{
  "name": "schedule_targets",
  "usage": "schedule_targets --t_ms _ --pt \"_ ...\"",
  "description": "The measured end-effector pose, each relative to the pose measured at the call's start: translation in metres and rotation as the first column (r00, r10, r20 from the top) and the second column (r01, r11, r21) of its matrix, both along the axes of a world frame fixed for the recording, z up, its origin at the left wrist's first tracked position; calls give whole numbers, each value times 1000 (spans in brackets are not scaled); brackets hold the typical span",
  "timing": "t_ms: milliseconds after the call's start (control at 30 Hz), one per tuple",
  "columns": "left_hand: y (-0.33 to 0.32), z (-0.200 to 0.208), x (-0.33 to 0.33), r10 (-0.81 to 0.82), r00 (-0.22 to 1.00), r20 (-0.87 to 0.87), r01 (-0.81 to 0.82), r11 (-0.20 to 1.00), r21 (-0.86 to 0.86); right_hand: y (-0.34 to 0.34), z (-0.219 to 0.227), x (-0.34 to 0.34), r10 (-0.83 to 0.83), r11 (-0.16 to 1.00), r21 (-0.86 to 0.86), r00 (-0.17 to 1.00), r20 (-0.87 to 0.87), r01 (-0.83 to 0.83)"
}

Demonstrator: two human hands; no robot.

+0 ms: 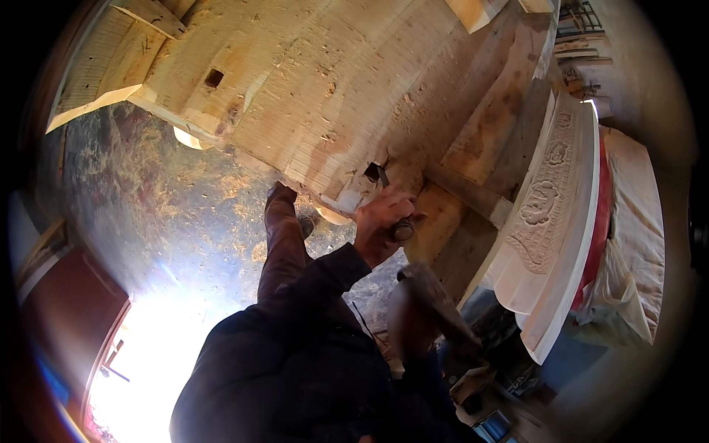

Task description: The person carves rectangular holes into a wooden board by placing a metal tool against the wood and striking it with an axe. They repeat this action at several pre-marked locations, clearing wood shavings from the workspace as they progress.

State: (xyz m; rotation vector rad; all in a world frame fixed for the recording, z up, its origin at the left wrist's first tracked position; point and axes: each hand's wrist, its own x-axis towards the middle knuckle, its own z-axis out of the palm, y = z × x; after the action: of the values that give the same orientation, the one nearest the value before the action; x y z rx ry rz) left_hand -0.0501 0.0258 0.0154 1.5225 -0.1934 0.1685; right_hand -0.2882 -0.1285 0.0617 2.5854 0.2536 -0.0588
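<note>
My left hand (382,224) is wrapped round a chisel (402,230), whose round handle end sticks out below the fingers. The blade slants up to a square hole (373,173) cut in a broad wooden panel (317,88). How deep the tip sits in the hole I cannot make out. Close to my body, my right hand (408,325) is smeared by motion. It grips what looks like a wooden mallet (447,306), its blocky head blurred and lying below and to the right of the chisel handle, apart from it.
Chips lie scattered over the panel, which has another square hole (214,77) at the left. A curved, carved pale board (550,199) stands to the right, by a cloth-covered object (634,221). Bright light falls on the dusty floor (162,192). Tools and scraps lie at lower right.
</note>
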Motion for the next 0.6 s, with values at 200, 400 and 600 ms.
schedule_targets --t_ms 200,400,600 --pt "3 -13 2 25 1000 -16 -25 999 -43 50 42 101 -383 181 930 894 -232 319" --pt "7 -19 -2 73 996 41 -77 993 86 49 49 80 -157 694 716 986 49 75" --pt "9 -17 -6 23 1000 15 -24 999 44 42 28 87 -301 450 847 941 -153 282"
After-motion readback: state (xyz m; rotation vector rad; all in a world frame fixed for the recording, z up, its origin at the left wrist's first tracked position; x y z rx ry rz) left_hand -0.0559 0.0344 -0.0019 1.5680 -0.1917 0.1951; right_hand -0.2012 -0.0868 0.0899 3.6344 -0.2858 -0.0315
